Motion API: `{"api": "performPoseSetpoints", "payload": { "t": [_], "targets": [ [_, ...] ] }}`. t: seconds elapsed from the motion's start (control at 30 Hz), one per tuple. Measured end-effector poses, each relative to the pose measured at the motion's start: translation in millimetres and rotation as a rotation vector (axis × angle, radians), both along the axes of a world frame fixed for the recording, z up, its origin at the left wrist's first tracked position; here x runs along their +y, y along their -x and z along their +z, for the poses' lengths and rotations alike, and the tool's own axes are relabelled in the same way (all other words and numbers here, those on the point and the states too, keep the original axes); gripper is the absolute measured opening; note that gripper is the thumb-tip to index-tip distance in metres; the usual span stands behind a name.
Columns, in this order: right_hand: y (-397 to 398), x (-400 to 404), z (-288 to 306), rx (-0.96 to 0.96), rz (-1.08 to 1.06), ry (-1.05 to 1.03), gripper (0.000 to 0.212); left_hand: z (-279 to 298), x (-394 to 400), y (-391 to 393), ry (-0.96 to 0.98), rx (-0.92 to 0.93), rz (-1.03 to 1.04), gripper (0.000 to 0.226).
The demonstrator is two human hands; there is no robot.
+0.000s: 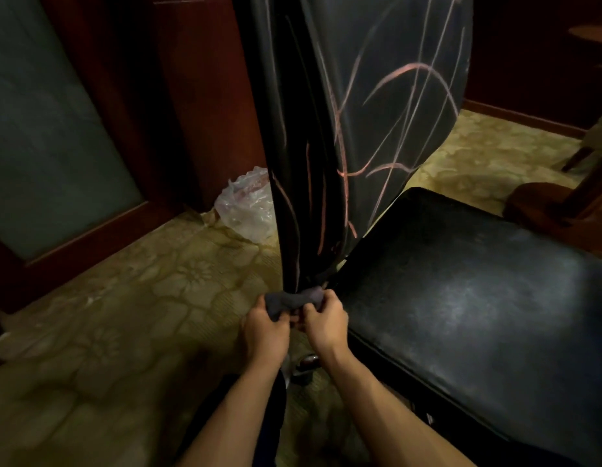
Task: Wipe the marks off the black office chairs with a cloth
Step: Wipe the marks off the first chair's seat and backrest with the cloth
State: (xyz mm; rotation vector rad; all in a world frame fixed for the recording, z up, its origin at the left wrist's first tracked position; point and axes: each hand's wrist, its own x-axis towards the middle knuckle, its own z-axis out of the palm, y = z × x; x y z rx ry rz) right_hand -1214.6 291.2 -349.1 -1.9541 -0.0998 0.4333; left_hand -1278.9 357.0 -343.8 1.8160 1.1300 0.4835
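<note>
Far left: a frosted glass panel in a dark red wooden frame [57, 129] stands against the wall, above a yellow-green floral patterned carpet [124, 298]. A crumpled clear plastic bag [249, 207] lies on the carpet, just beside the chair back.

Centre: the tall black leather-look chair back [343, 112] is seen nearly edge-on. Pink chalk-like marks [404, 106] cross its broad face in long curves and run down its narrow side edge to near the bottom. None of the visible lines appears cleaned.

Below it, the left hand [264, 326] and the right hand [323, 320] sit close together, each with fingers curled and gripping one end of a small dark grey cloth [294, 299]. The cloth is bunched between them and touches the lower end of the chair back, where back meets seat.

Right: the black padded seat cushion [461, 298] shows a dull grey sheen but no clear pink lines. A dark wooden furniture base [545, 203] stands beyond it.

Assessment: the cloth is being readied or folded at the lowest marks. Recommended practice: fold it to a flat pad, free one hand to steady the chair back, and stroke along each line with firm pressure, turning to a fresh face as pigment loads. A bunched cloth is likely to smear.
</note>
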Motion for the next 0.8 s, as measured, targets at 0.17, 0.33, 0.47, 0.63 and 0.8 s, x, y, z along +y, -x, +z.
{"api": "performPoseSetpoints", "payload": {
  "t": [0.17,0.33,0.47,0.63,0.8],
  "targets": [
    [0,7,-4,0.082,-0.032,-0.079,0.009,1,-1,2,0.000,-0.028,0.008,0.020],
    [9,9,10,0.035,-0.070,-0.232,0.006,7,6,0,-0.058,-0.123,-0.041,0.019],
    [7,9,26,-0.095,-0.094,-0.343,0.019,14,12,2,-0.087,-0.245,-0.026,0.023],
    [7,7,4,0.128,-0.087,-0.286,0.008,-3,10,1,0.069,-0.142,-0.053,0.022],
    [-7,13,-13,0.143,-0.129,-0.178,0.008,-8,20,-16,0.083,-0.026,-0.124,0.029]
  ]
}}
